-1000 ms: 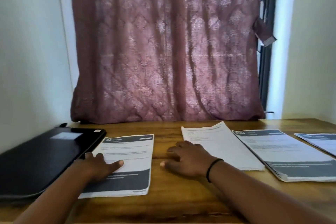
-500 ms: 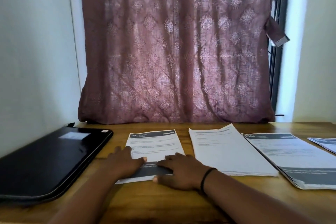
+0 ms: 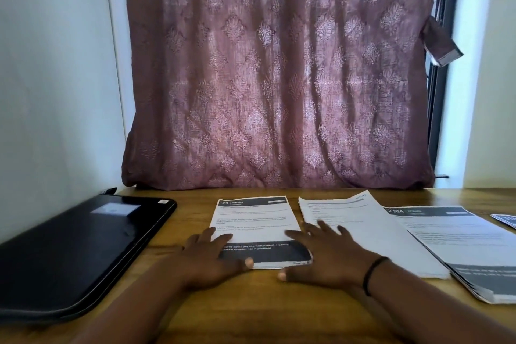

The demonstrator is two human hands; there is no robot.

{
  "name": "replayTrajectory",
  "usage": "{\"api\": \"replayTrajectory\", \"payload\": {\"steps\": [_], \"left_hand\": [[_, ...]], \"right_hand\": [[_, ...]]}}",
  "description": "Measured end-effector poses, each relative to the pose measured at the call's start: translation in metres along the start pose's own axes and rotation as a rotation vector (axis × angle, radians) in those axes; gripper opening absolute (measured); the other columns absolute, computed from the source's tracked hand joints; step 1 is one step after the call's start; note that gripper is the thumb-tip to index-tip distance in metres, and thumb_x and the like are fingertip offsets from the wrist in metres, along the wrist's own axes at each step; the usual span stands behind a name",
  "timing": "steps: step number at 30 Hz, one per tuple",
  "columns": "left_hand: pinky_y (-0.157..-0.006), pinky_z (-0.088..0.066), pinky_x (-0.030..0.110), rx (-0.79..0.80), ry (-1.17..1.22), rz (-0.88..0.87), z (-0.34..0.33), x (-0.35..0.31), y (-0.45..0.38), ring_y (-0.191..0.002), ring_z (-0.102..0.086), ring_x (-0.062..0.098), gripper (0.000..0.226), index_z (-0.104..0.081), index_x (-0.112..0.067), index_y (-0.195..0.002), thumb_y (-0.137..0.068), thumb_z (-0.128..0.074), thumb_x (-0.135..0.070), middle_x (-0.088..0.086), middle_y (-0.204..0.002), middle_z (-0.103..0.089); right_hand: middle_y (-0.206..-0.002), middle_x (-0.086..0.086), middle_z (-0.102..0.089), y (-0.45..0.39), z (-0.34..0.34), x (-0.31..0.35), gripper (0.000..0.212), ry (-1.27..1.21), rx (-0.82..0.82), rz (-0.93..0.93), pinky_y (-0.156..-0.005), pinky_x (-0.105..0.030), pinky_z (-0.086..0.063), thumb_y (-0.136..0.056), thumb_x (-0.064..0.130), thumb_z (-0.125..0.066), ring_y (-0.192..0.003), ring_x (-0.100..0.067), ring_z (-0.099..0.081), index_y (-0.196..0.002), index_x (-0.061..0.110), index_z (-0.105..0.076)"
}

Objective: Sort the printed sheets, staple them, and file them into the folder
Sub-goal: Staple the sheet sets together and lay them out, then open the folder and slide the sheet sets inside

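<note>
Both hands lay flat with fingers spread, the left hand (image 3: 208,255) and right hand (image 3: 325,255) having slid the white printed sheet with dark bands (image 3: 255,222) from beside the black rectangular folder (image 3: 83,240) toward mid-table, beside the plain white sheets (image 3: 363,229); sorting apparently continued

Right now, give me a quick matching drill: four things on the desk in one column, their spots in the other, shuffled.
Things:
1. black folder
2. sheet numbered 34
3. sheet numbered 2384
4. left hand

Places:
A. right side of the desk
B. far left, by the wall
C. resting on the near left corner of a sheet
D. centre, under both hands

Pairs: 1-B, 2-D, 3-A, 4-C
</note>
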State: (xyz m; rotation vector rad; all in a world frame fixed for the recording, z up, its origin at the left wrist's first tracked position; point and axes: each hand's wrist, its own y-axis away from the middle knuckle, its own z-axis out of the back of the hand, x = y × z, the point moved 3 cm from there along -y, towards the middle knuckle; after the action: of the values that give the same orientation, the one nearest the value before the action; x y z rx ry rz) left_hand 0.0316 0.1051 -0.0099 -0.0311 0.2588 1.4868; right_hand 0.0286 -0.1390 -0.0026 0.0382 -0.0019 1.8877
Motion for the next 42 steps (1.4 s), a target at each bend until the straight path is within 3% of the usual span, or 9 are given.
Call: {"api": "replayTrajectory", "payload": {"steps": [4,10,14,20,26,31,35,38,42], "left_hand": [[-0.114,-0.012,0.054,0.038,-0.083,-0.092,0.0,-0.012,0.004,-0.147,-0.006,0.024,0.123,-0.013,-0.053,-0.144,-0.031,-0.009,-0.101,-0.008,-0.161,-0.001],[-0.115,-0.014,0.051,0.006,-0.102,-0.106,-0.003,-0.01,-0.029,-0.146,-0.013,0.02,0.075,-0.018,-0.05,-0.145,-0.078,-0.025,-0.083,-0.004,-0.16,-0.011],[-0.116,-0.013,0.051,-0.015,-0.079,-0.118,-0.003,-0.008,-0.047,-0.147,-0.012,0.019,0.067,-0.019,-0.051,-0.145,-0.084,-0.03,-0.076,-0.003,-0.16,-0.012],[-0.116,-0.008,0.052,-0.079,-0.036,-0.117,-0.004,-0.008,-0.054,-0.146,-0.011,0.018,0.119,-0.022,-0.05,-0.144,-0.037,-0.002,-0.099,-0.005,-0.16,-0.013],[-0.116,-0.006,0.052,-0.158,-0.06,-0.046,-0.001,0.003,-0.03,-0.147,-0.008,0.022,0.113,-0.022,-0.043,-0.147,-0.048,-0.004,-0.096,-0.002,-0.161,-0.004],[-0.117,-0.011,0.052,-0.308,-0.284,0.1,0.017,0.055,0.021,-0.147,-0.005,0.028,0.083,-0.015,-0.037,-0.15,-0.08,-0.033,-0.079,0.001,-0.161,-0.001],[-0.117,-0.008,0.053,-0.25,-0.291,0.337,0.02,0.134,0.071,-0.148,-0.001,0.029,0.111,-0.001,-0.033,-0.152,-0.061,-0.013,-0.096,0.0,-0.162,0.001],[-0.119,-0.005,0.043,-0.225,-0.191,0.258,0.008,0.167,0.109,-0.148,0.0,0.018,0.138,0.0,-0.036,-0.151,-0.03,0.006,-0.103,-0.009,-0.161,0.001],[-0.116,0.0,0.029,-0.263,-0.172,0.112,-0.001,0.182,0.152,-0.143,0.01,0.004,0.127,0.01,-0.044,-0.142,-0.035,-0.017,-0.106,-0.02,-0.152,0.014]], "right_hand": [[-0.161,0.01,0.005,0.022,-0.005,-0.063,0.105,0.03,0.081,-0.151,-0.114,-0.057,0.007,-0.052,0.099,-0.028,-0.148,-0.026,0.011,-0.145,0.056,-0.003],[-0.162,0.01,-0.002,0.011,-0.014,-0.093,0.092,-0.092,0.085,-0.156,-0.116,-0.053,0.002,-0.059,0.095,-0.026,-0.149,-0.022,0.002,-0.142,0.061,-0.007],[-0.162,0.009,-0.004,-0.008,-0.014,-0.096,0.099,-0.114,0.079,-0.14,-0.116,-0.053,0.002,-0.052,0.099,-0.024,-0.149,-0.022,0.001,-0.142,0.062,-0.009],[-0.162,0.009,-0.004,-0.014,-0.014,-0.099,0.102,-0.125,0.009,-0.155,-0.116,-0.052,0.003,-0.05,0.1,-0.022,-0.149,-0.021,0.001,-0.143,0.06,-0.009],[-0.161,0.008,-0.009,0.006,-0.014,-0.101,0.111,-0.09,-0.022,-0.214,-0.117,-0.053,-0.004,-0.046,0.101,-0.017,-0.149,-0.021,-0.001,-0.146,0.053,-0.012],[-0.158,0.013,-0.018,0.008,-0.001,-0.076,0.104,-0.013,-0.147,-0.149,-0.118,-0.048,-0.009,-0.057,0.096,-0.019,-0.147,-0.014,-0.011,-0.147,0.045,-0.019],[-0.145,0.013,-0.039,0.001,0.003,-0.021,0.094,-0.007,-0.198,0.031,-0.113,-0.04,-0.024,-0.063,0.093,-0.017,-0.133,-0.009,-0.032,-0.14,0.042,-0.033],[-0.146,0.013,-0.037,-0.005,0.0,0.029,0.086,-0.01,-0.171,0.159,-0.114,-0.039,-0.021,-0.07,0.088,-0.022,-0.136,-0.009,-0.028,-0.141,0.042,-0.033],[-0.144,0.01,-0.04,-0.013,-0.004,0.091,0.096,-0.011,-0.138,0.297,-0.113,-0.041,-0.025,-0.061,0.093,-0.012,-0.134,-0.012,-0.032,-0.14,0.044,-0.036]]}}
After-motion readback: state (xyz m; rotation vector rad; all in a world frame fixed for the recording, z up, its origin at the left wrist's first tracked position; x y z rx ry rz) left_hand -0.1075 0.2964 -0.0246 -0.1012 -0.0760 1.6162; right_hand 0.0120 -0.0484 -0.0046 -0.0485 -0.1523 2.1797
